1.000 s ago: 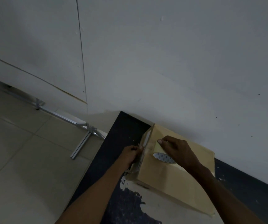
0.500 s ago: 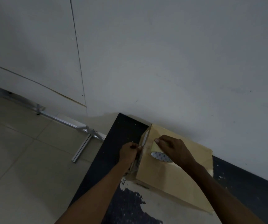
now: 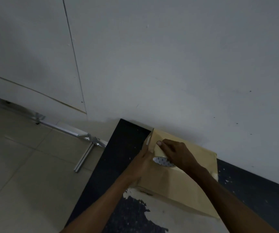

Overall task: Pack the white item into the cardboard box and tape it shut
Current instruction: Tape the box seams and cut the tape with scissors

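A closed cardboard box [image 3: 182,187] lies on a dark, worn table top [image 3: 123,157], pushed against the wall. My right hand [image 3: 175,153] rests on the box's top and holds a tape roll [image 3: 162,159], thumb stretched toward the box's left end. My left hand [image 3: 141,163] presses flat against the box's left end face, fingers pointing up along a strip of tape there. The white item is not visible.
A pale wall [image 3: 169,64] rises right behind the box. Left of the table is a tiled floor [image 3: 26,165] with an aluminium frame [image 3: 85,148] lying on it. White patches [image 3: 177,217] of worn surface show on the table in front of the box.
My left hand has gone from pinching the tape at the box's left edge to lying flat against that end face. My right hand with the roll has stayed on the box top.
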Demonstrator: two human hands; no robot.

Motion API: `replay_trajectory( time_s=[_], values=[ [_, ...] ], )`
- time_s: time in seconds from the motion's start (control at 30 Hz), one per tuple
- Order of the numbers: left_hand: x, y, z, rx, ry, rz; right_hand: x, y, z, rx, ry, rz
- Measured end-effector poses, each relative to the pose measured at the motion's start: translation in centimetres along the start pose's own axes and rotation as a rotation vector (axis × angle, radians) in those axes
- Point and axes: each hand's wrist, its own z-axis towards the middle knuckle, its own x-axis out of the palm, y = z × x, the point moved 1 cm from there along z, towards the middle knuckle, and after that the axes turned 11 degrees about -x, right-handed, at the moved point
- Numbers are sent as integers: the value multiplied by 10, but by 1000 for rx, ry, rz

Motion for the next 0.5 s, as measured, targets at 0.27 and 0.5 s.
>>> replay_trajectory(
  time_s=[0.27, 0.5],
  values=[
    [-2, 26, -11, 154, 123, 173, -8, 6, 3, 41, 11, 3],
    [5, 31, -11, 170, -60, 200, -17, -1, -2, 15, 127, 28]
  ],
)
